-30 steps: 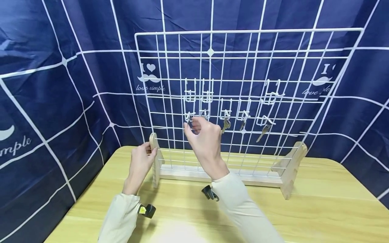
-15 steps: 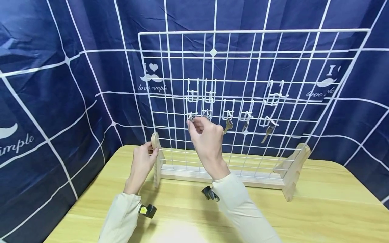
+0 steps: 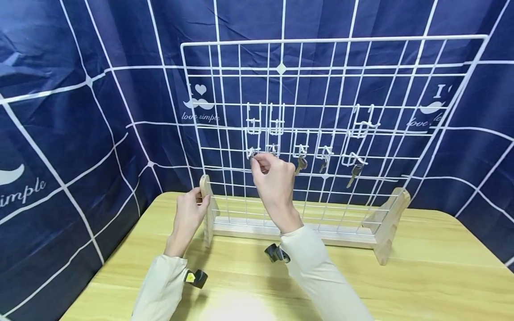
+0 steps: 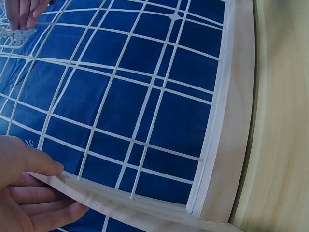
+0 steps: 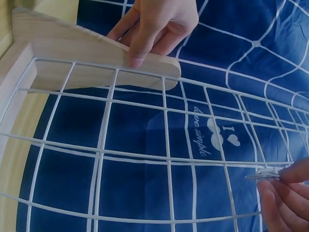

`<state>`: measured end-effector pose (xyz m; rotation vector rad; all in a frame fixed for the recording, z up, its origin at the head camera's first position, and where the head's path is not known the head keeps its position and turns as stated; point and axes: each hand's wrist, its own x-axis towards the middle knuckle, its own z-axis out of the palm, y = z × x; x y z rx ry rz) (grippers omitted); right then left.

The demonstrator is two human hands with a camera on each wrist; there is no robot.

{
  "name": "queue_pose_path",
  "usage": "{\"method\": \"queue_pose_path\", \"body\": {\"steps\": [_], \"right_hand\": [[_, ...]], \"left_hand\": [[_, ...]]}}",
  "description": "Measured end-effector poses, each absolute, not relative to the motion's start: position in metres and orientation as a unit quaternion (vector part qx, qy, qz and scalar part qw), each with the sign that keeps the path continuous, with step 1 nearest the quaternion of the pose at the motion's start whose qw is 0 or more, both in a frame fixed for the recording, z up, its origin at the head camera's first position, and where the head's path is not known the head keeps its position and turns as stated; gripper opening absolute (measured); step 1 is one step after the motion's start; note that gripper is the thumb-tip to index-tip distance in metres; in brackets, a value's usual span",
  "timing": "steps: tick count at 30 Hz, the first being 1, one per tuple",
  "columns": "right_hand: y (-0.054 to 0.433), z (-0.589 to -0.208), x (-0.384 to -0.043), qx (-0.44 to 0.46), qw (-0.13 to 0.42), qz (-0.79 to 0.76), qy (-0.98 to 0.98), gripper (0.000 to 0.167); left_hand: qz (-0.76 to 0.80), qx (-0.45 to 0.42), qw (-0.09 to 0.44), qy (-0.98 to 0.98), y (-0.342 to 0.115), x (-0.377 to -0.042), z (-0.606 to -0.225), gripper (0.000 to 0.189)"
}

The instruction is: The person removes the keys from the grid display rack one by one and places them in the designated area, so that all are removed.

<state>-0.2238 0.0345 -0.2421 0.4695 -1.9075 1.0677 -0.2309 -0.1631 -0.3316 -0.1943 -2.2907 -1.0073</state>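
Observation:
My right hand [image 3: 275, 185] is raised to the lower left hook [image 3: 251, 152] on a white wire grid panel [image 3: 333, 41]. Its thumb and fingertips pinch a small silvery key [image 5: 260, 177] at that hook, mostly covered by the fingers in the head view. My left hand [image 3: 188, 213] holds the rounded top of the left wooden stand leg [image 3: 205, 185], thumb on one face and fingers on the other. Further right along the same row, a brass-coloured key [image 3: 301, 165], another key [image 3: 324, 165] and a longer key [image 3: 355, 174] hang from hooks.
Two white hooks sit above the row on the left, and another hook [image 3: 360, 129] at the right. A wooden base bar [image 3: 249, 229] joins the left leg to the right leg [image 3: 387, 232]. The stand rests on a wooden table [image 3: 233, 272] before a dark blue grid-patterned curtain [image 3: 132, 26].
The right hand's thumb and fingertips have come together at the lower left hook. The left hand stays on the stand leg. The head view has shifted slightly.

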Motion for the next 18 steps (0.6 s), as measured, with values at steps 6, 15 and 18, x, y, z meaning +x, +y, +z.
{"method": "queue_pose_path", "body": {"steps": [6, 15, 18], "right_hand": [[0.0365, -0.2411, -0.2243, 0.193, 0.433, 0.439, -0.763, 0.006], [0.0389, -0.2416, -0.2225, 0.194, 0.427, 0.446, -0.762, 0.008], [0.039, -0.2413, -0.2206, 0.196, 0.427, 0.449, -0.76, 0.008]], "left_hand": [[-0.383, -0.072, 0.308, -0.868, -0.1626, -0.232, -0.3325, 0.015], [-0.38, -0.068, 0.308, -0.869, -0.1628, -0.232, -0.3336, 0.016], [-0.382, -0.066, 0.309, -0.868, -0.1636, -0.2316, -0.3338, 0.015]]}}
